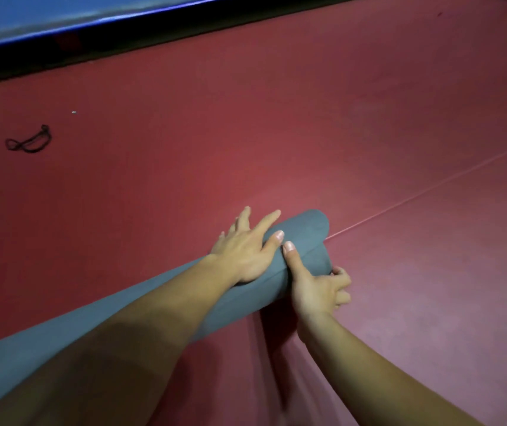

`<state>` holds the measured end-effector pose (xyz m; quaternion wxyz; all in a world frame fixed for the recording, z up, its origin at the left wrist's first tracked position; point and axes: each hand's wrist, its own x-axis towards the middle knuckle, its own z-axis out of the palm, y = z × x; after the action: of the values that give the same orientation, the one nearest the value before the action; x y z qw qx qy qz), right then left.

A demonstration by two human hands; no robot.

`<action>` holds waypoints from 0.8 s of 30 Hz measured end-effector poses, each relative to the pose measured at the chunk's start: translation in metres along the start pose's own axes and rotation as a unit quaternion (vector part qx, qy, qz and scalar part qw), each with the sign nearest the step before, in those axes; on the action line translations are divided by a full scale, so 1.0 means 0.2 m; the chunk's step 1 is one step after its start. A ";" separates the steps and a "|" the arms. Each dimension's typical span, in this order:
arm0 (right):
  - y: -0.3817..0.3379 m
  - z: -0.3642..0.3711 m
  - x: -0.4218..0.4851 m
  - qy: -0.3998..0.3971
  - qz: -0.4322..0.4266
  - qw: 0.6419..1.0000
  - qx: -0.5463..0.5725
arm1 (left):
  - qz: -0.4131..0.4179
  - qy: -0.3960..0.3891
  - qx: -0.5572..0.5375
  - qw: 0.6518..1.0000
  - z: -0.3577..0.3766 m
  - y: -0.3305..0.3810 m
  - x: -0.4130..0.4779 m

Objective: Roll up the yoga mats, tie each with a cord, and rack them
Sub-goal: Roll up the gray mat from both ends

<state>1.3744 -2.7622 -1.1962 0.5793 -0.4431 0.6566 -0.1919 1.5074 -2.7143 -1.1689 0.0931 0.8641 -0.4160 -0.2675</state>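
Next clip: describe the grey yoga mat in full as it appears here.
The grey yoga mat is a matte, foam-looking roll lying on the red floor, running from lower left to centre. The left hand rests flat on top near its end; the right hand grips that end, thumb on top. Its visible part is untied.

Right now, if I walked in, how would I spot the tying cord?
Find the blue strip along the far side of the red floor. Below its left end, far from the rolled grey mat, lies the cord: a thin black loop, the only stringy thing there.
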 end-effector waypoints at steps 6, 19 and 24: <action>0.07 0.03 0.00 -0.127 0.058 0.982 0.129 | 0.018 -0.105 -0.002 0.994 -0.09 -0.10 0.02; -0.01 0.01 0.03 0.022 -0.418 0.880 -0.224 | 0.019 0.043 0.041 0.998 -0.05 -0.36 -0.35; -0.09 0.04 0.07 0.028 -0.597 0.702 -0.389 | -0.002 0.089 0.074 0.993 -0.02 -0.39 -0.42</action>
<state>1.3890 -2.7812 -1.1932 0.1010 -0.9224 0.2874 -0.2374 1.5195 -2.6006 -1.1629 0.0652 0.8896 -0.4232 -0.1587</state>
